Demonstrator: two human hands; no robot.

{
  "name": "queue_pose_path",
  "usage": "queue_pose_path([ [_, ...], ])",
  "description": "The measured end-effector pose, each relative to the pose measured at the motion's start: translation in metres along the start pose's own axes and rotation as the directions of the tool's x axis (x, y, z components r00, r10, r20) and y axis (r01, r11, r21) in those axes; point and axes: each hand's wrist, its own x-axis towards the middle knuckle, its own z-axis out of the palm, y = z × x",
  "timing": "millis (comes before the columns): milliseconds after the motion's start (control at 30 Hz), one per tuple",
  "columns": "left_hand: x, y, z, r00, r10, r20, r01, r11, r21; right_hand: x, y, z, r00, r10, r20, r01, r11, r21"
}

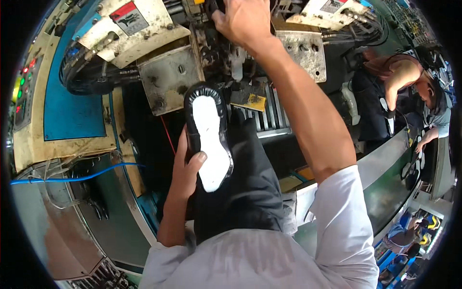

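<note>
My left hand (186, 166) grips a black shoe upper on a last (208, 135), sole side up, with a white insole facing me. Its toe points toward the machine's jaws (231, 62). My right hand (243, 21) reaches up into the top of the machine, fingers closed around a part there that I cannot make out. My dark trousers and white shirt fill the lower middle of the view.
A large cream and blue machine (72, 111) surrounds me, with a light panel (21, 82) at left and a blue cable (72, 178). A yellow-black block (250, 100) sits by grey rollers. Another person (404, 77) works at a green conveyor (390, 178) on the right.
</note>
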Motion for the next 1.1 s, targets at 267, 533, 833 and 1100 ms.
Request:
queue_pose_path([
  [267, 0.0, 0.0, 0.012, 0.995, 0.102, -0.008, -0.101, 0.992, 0.07, 0.001, 0.008, -0.009, 0.999, -0.036, 0.018, 0.035, 0.998, 0.06],
  [533, -0.029, -0.003, 0.007, 0.996, 0.081, 0.044, -0.085, 0.991, 0.107, -0.194, -0.056, -0.078, 0.822, 0.081, 0.563, -0.557, -0.09, 0.826],
  [833, -0.078, -0.044, 0.021, 0.991, 0.069, 0.117, -0.084, 0.989, 0.121, -0.295, -0.122, -0.116, 0.611, 0.226, 0.759, -0.636, -0.431, 0.64],
  [1100, -0.063, -0.048, -0.036, 0.882, 0.439, 0.174, -0.464, 0.737, 0.492, -0.325, -0.166, -0.171, 0.843, 0.068, 0.533, -0.528, -0.085, 0.845],
])
